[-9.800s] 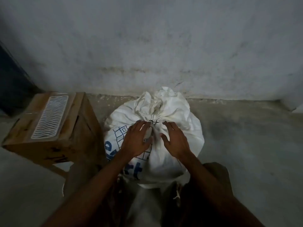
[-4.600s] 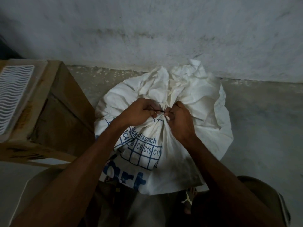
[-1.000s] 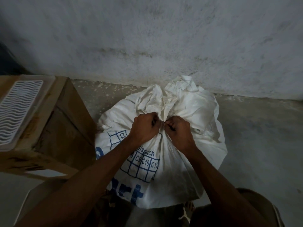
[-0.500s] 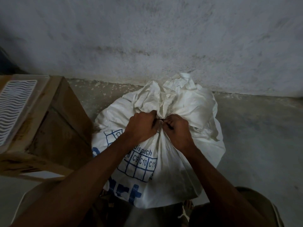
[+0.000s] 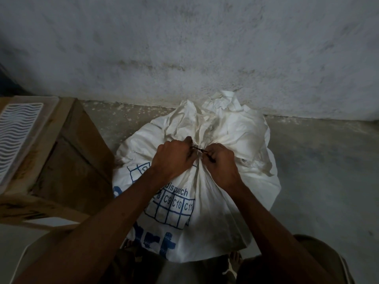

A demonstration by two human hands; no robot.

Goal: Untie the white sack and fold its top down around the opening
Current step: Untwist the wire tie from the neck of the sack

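A full white sack (image 5: 217, 201) with blue printed letters and a grid stands on the floor against the wall. Its gathered neck is bound by a thin dark tie (image 5: 200, 150), and the crumpled top (image 5: 221, 111) bunches up above it. My left hand (image 5: 173, 159) pinches the tie on the neck's left side. My right hand (image 5: 220, 163) pinches it on the right side, with a short dark end sticking out by its fingers. Both hands touch at the neck and hide most of the knot.
A brown cardboard box (image 5: 67, 160) stands to the left of the sack, with a white wavy-patterned tray (image 5: 16, 134) on top. A grey stained wall (image 5: 184, 48) runs right behind the sack. Bare concrete floor (image 5: 328, 171) lies to the right. My legs show below.
Over ten seconds my hands went from resting open on the sack to pinching the tie at its neck. In the last second they barely shift; the tie stays around the neck.
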